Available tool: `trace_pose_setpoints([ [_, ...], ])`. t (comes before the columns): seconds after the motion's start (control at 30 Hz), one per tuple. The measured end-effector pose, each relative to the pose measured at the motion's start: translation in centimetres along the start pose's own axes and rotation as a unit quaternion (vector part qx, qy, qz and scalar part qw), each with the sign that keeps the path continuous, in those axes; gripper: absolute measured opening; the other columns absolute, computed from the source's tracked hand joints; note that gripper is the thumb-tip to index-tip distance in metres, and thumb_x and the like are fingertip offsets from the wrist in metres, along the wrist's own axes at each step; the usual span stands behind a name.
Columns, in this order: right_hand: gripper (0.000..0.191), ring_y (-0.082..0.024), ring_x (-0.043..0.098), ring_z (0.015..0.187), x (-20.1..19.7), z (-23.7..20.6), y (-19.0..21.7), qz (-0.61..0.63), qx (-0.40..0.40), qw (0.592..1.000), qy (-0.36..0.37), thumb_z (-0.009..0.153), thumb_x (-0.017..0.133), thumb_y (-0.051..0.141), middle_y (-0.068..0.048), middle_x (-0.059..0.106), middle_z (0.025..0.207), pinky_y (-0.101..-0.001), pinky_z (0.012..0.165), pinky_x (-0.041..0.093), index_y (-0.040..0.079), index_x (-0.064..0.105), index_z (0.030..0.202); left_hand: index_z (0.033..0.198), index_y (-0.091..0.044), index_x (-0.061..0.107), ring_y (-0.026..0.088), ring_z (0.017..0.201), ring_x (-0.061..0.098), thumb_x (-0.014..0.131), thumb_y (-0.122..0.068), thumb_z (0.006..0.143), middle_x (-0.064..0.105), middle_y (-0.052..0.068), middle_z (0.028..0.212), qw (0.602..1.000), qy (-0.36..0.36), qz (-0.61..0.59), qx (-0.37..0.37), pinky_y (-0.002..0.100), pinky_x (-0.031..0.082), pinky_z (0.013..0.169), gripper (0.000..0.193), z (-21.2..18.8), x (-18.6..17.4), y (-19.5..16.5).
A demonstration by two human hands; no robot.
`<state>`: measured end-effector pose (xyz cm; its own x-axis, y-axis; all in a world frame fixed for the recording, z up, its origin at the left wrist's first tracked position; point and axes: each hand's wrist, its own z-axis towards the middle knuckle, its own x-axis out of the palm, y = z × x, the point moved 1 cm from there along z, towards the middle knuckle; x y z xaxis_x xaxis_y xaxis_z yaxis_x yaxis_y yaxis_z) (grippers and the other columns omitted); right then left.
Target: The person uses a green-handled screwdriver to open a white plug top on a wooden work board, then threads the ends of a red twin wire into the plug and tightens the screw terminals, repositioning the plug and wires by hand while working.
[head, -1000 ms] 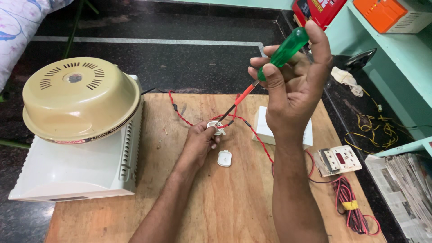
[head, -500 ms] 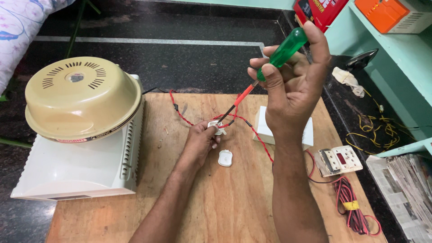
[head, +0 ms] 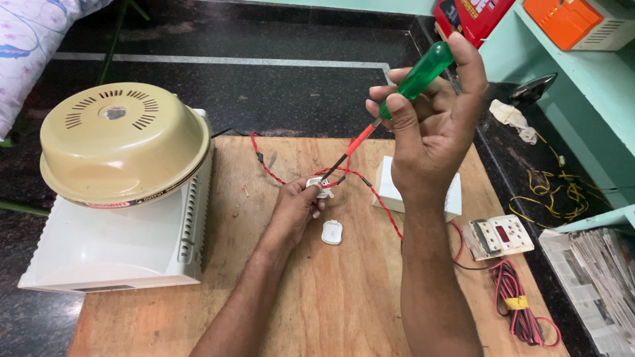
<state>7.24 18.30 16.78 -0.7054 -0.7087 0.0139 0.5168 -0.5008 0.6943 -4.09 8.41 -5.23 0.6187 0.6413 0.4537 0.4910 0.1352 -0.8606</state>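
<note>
The left hand (head: 294, 208) pinches a small white plug (head: 320, 188) with red-black wires, while the right hand (head: 430, 125) grips a green-handled screwdriver (head: 397, 99), its tip on the plug.

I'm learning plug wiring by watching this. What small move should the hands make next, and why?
Probably keep the left hand pinching the white plug base steady while the right hand twists the green screwdriver: its tip already sits at the plug, where the red wire enters, and the plug cover lies off beside it.
</note>
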Motion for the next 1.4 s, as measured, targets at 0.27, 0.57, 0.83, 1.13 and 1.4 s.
trace_pose_setpoints([
  [0.27,0.062,-0.019,0.074,0.104,0.16,-0.01,0.05,0.009,0.008,1.000,-0.007,0.113,0.065,-0.001,-0.014,0.066,0.122,-0.0348,0.092,0.065,0.016,0.025,0.157,0.102,0.000,0.069,0.007,0.058,0.057,0.054,-0.009,0.099,0.069,0.004,0.078,1.000,0.002,-0.004,0.008,0.024,0.044,0.049,0.018,0.06,-0.03,0.15],
  [0.57,0.063,-0.019,0.075,0.104,0.02,-0.03,-0.36,0.005,0.005,1.000,-0.007,0.112,0.065,-0.002,-0.015,0.066,0.121,-0.0348,0.091,0.065,0.017,0.026,0.158,0.103,-0.001,0.069,0.007,0.058,0.056,0.053,-0.008,0.097,0.069,0.003,0.077,1.000,-0.001,-0.009,0.005,0.023,0.043,0.048,0.019,-0.12,0.10,-0.09],
  [0.83,0.061,-0.021,0.074,0.108,0.17,0.25,0.01,-0.009,-0.008,1.000,0.004,0.112,0.065,-0.002,-0.015,0.064,0.124,-0.0354,0.092,0.065,0.017,0.025,0.154,0.098,-0.002,0.067,0.008,0.056,0.056,0.053,-0.008,0.097,0.066,0.003,0.073,1.000,-0.004,-0.003,0.001,0.024,0.044,0.048,0.015,-0.13,0.02,-0.06],
  [1.13,0.053,-0.017,0.063,0.102,-0.64,0.15,-0.01,-0.077,-0.087,0.993,-0.006,0.114,0.074,0.004,-0.012,0.058,0.119,-0.0289,0.092,0.061,0.013,0.032,0.145,0.097,-0.001,0.067,0.008,0.057,0.056,0.054,-0.006,0.096,0.066,0.003,0.074,1.000,-0.001,-0.012,0.004,0.024,0.043,0.048,0.014,-0.10,-0.06,-0.02],
  [1.4,0.041,-0.016,0.071,0.104,-0.30,-0.25,0.00,-0.033,-0.056,0.998,-0.010,0.115,0.063,0.011,-0.011,0.062,0.122,-0.0273,0.094,0.062,0.010,0.033,0.144,0.100,-0.001,0.068,0.008,0.056,0.057,0.055,-0.009,0.097,0.067,0.002,0.075,1.000,-0.008,-0.013,-0.004,0.024,0.044,0.048,0.015,0.00,-0.07,0.03],
])
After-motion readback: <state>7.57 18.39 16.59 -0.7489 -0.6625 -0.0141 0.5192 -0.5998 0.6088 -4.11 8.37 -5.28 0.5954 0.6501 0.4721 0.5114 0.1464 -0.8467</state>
